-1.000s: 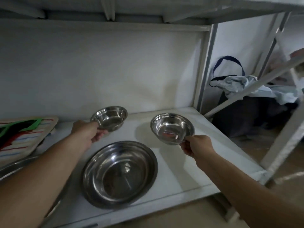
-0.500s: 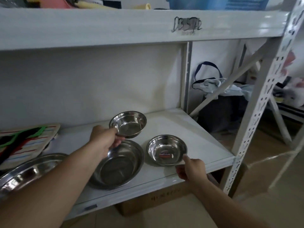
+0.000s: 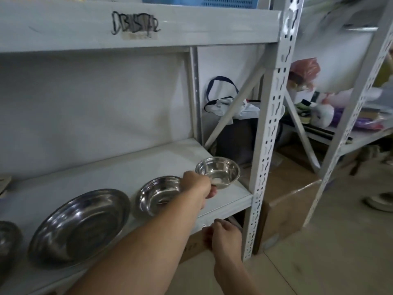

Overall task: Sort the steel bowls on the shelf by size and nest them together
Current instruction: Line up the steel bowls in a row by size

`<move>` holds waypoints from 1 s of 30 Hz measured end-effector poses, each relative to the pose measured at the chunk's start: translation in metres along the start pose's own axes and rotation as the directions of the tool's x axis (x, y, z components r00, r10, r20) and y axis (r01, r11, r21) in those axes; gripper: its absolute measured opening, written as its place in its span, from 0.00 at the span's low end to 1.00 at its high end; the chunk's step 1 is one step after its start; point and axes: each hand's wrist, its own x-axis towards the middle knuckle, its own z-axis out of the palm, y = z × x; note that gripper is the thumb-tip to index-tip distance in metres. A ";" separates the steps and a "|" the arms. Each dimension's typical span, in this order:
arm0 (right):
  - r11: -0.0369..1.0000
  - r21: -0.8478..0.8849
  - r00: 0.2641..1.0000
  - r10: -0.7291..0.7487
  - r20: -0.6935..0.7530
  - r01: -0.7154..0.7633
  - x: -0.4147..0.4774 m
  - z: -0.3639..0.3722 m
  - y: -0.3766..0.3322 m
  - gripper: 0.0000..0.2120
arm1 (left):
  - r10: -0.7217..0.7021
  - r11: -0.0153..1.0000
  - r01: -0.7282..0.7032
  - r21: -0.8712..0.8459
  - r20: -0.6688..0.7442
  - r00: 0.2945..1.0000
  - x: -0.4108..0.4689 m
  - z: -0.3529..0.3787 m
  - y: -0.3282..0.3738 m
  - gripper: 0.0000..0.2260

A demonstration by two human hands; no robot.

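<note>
My left hand [image 3: 198, 185] grips the rim of the small steel bowl [image 3: 219, 170] and holds it above the right end of the white shelf [image 3: 119, 165]. A medium steel bowl [image 3: 158, 193] rests on the shelf just left of it, partly behind my left wrist. The large shallow steel bowl [image 3: 78, 224] lies further left near the front edge. Another steel dish [image 3: 8, 241] shows at the far left, cut off by the frame. My right hand [image 3: 225, 237] hangs below the shelf's front edge with loosely curled fingers and nothing in it.
A perforated white upright [image 3: 268, 133] stands at the shelf's right front corner. The upper shelf beam [image 3: 136, 26] bears black handwriting. Cardboard boxes [image 3: 285, 201] sit on the floor underneath. A bag [image 3: 229, 105] and a second rack with clutter [image 3: 327, 109] are to the right.
My left hand carried the small bowl rightward past the medium bowl to the shelf's right end. My right hand dropped below the shelf edge. The camera pulled back and turned right.
</note>
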 end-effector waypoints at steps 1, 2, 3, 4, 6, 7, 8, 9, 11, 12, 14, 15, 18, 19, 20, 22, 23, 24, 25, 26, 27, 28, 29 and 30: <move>1.000 0.014 1.000 -0.003 -0.004 0.003 0.003 -0.004 0.000 0.13 | -0.016 1.000 0.016 -0.007 -0.008 1.000 0.002 0.007 -0.003 0.10; 0.999 0.037 1.000 0.002 -0.009 -0.002 0.006 -0.007 -0.002 0.12 | -0.036 0.999 0.035 -0.012 -0.019 0.999 0.003 0.011 -0.007 0.11; 0.998 0.062 1.000 0.011 -0.012 -0.010 0.009 -0.011 -0.004 0.11 | -0.056 0.998 0.055 -0.014 -0.026 0.998 0.006 0.015 -0.011 0.11; 0.996 0.083 1.000 0.016 -0.010 -0.016 0.012 -0.013 -0.006 0.10 | -0.079 0.997 0.078 -0.016 -0.031 0.996 0.008 0.017 -0.015 0.11; 0.994 0.104 1.000 0.020 -0.006 -0.019 0.016 -0.017 -0.008 0.10 | -0.118 0.993 0.116 -0.035 -0.037 0.992 0.012 0.021 -0.023 0.10; 0.994 0.104 1.000 0.022 -0.008 -0.021 0.018 -0.017 -0.008 0.11 | -0.132 0.990 0.130 -0.052 -0.040 0.990 0.013 0.022 -0.026 0.09; 0.994 0.103 1.000 0.024 -0.009 -0.023 0.019 -0.017 -0.007 0.11 | -0.147 0.987 0.144 -0.069 -0.043 0.988 0.015 0.023 -0.028 0.07; 0.995 0.101 1.000 0.025 -0.008 -0.024 0.020 -0.017 -0.007 0.11 | -0.152 0.986 0.148 -0.079 -0.046 0.987 0.017 0.024 -0.030 0.05; 0.995 0.099 1.000 0.028 -0.003 -0.027 0.019 -0.015 -0.007 0.10 | -0.166 0.982 0.161 -0.098 -0.046 0.985 0.020 0.024 -0.034 0.08; 0.994 0.102 1.000 0.024 0.002 -0.024 0.017 -0.014 -0.008 0.10 | -0.174 0.979 0.170 -0.109 -0.022 0.985 0.020 0.023 -0.033 0.08; 0.995 0.101 1.000 0.011 0.014 -0.012 0.015 -0.011 -0.009 0.09 | -0.193 0.973 0.197 -0.121 0.047 0.980 0.017 0.019 -0.032 0.05; 0.996 0.092 1.000 0.008 0.022 -0.010 0.013 -0.010 -0.009 0.09 | -0.193 0.972 0.200 -0.119 0.072 0.979 0.014 0.015 -0.031 0.05; 0.999 0.044 0.999 0.003 0.049 -0.005 0.007 -0.007 -0.010 0.10 | -0.146 0.986 0.152 -0.061 0.094 0.985 -0.002 -0.007 -0.035 0.11; 1.000 0.029 0.998 -0.003 0.061 0.001 0.004 -0.007 -0.011 0.10 | -0.124 0.991 0.128 -0.037 0.114 0.986 -0.012 -0.019 -0.039 0.11; 1.000 0.015 0.997 -0.007 0.078 0.006 0.000 -0.005 -0.011 0.10 | -0.104 0.994 0.108 -0.019 0.148 0.984 -0.023 -0.034 -0.045 0.11; 0.999 -0.041 0.992 -0.005 0.123 0.010 -0.009 -0.002 -0.010 0.10 | -0.101 0.995 0.102 0.009 0.221 0.970 -0.043 -0.067 -0.068 0.10; 0.995 -0.097 0.989 -0.001 0.150 0.015 -0.013 0.001 -0.007 0.10 | -0.116 0.993 0.115 0.017 0.232 0.966 -0.052 -0.085 -0.083 0.10; 0.987 -0.160 0.985 0.002 0.174 0.026 -0.017 0.004 -0.004 0.10 | -0.128 0.992 0.127 0.019 0.222 0.967 -0.060 -0.105 -0.098 0.10; 0.975 -0.217 0.981 0.005 0.193 0.038 -0.021 0.007 0.000 0.11 | -0.135 0.991 0.134 0.020 0.193 0.972 -0.066 -0.125 -0.113 0.10; 0.963 -0.266 0.978 0.007 0.209 0.050 -0.025 0.010 0.004 0.11 | -0.140 0.990 0.138 0.020 0.160 0.977 -0.072 -0.146 -0.127 0.09; 0.949 -0.309 0.975 0.008 0.222 0.063 -0.028 0.012 0.008 0.11 | -0.148 0.989 0.147 0.019 0.125 0.981 -0.078 -0.166 -0.137 0.09; 0.936 -0.344 0.972 0.007 0.234 0.076 -0.032 0.015 0.010 0.11 | -0.157 0.988 0.156 0.023 0.096 0.983 -0.084 -0.185 -0.145 0.08; 0.923 -0.372 0.969 0.001 0.245 0.093 -0.036 0.018 0.013 0.11 | -0.166 0.986 0.164 0.034 0.066 0.984 -0.089 -0.204 -0.150 0.07; 0.911 -0.395 0.966 -0.011 0.260 0.117 -0.039 0.022 0.015 0.11 | -0.168 0.985 0.167 0.043 0.029 0.985 -0.094 -0.221 -0.154 0.07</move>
